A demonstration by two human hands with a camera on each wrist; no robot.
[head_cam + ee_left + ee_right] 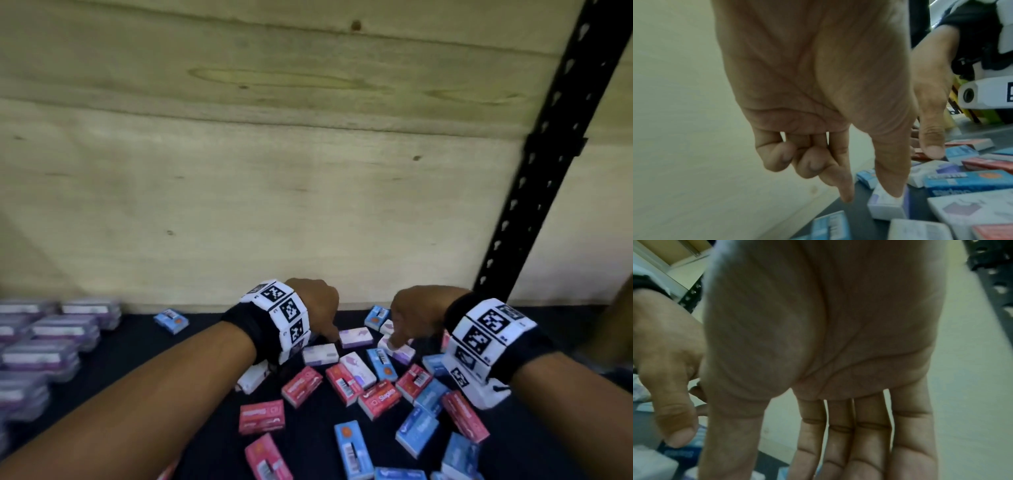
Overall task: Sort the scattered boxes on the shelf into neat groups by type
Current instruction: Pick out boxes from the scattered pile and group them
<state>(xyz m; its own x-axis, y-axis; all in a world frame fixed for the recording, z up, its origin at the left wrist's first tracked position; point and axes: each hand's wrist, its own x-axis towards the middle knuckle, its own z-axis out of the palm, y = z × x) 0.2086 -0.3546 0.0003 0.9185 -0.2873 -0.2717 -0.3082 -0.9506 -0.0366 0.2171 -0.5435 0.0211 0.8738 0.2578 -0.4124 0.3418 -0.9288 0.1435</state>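
Observation:
Small red, blue and white-purple boxes lie scattered on the dark shelf (205, 335). My left hand (329, 337) hangs over the back of the pile; its thumb tip rests on a white-purple box (885, 206), the index finger points down just left of it, and the other fingers are curled. That box (355, 337) lies flat on the shelf. My right hand (397, 339) hovers beside it with straight fingers (838, 451) and holds nothing; its thumb tip touches another white-purple box (400, 351). Red boxes (262, 416) and blue boxes (352, 448) lie nearer to me.
Stacks of clear purple-labelled boxes (51, 346) stand in rows at the left. A lone blue box (171, 320) lies by the wooden back panel (274, 171). A black perforated upright (548, 164) rises at the right.

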